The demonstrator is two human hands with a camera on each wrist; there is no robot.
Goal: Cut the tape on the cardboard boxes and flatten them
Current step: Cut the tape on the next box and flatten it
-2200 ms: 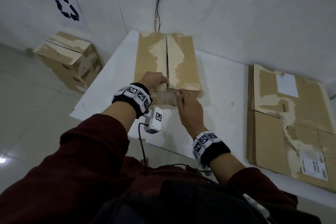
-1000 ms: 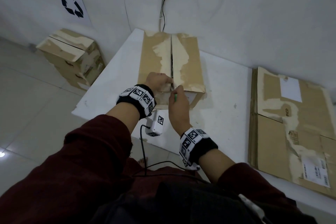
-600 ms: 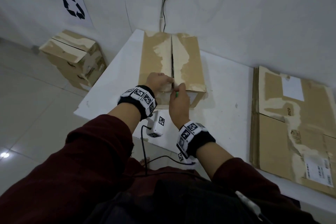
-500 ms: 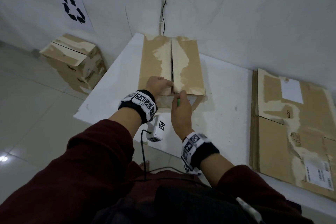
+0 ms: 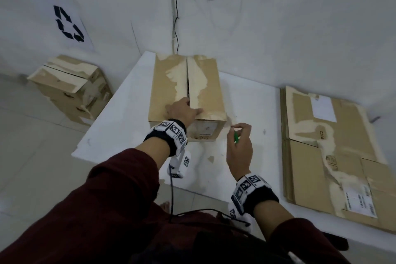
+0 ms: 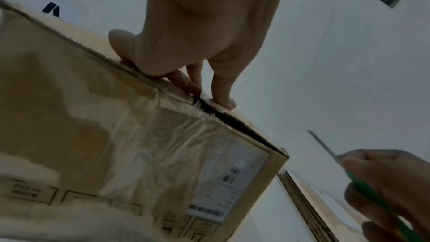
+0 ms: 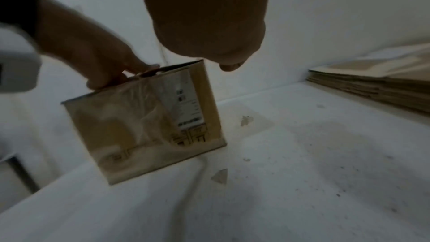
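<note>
Cardboard box (image 5: 185, 92) at twelve o'clock on the surface (image 5: 252, 113), pinned by left hand (image 5: 183, 109) — fingers (image 6: 222, 89) flat beside the split seam, probably steadying it. Right hand (image 5: 239, 148), at three o'clock of the box, pinching green cutter (image 5: 236, 137) — blade clear of the tape, likely for safety.

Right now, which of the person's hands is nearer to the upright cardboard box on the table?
Left. The left hand rests on the cardboard box at its near top edge; the right hand, holding a green cutter, is off to the box's right, not touching it.
</note>
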